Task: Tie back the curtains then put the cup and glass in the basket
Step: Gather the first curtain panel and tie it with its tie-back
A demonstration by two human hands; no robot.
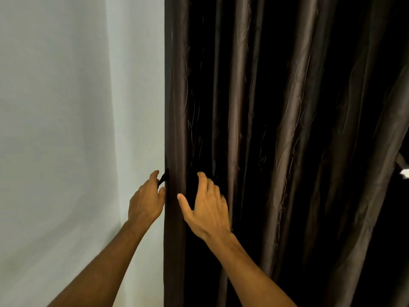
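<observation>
A dark brown curtain (276, 129) hangs in long shiny folds over the right two thirds of the head view. At its left edge my left hand (147, 199) pinches a thin dark strap, the tieback (163, 177), that sticks out from behind the curtain. Just to the right, my right hand (205, 206) lies against the folds with its fingers spread and its thumb out, holding nothing that I can see. The cup, glass and basket are out of view.
A plain pale wall (66, 129) fills the left side, with a corner line running down it. At the far right edge a small bright patch (405, 172) shows past the curtain.
</observation>
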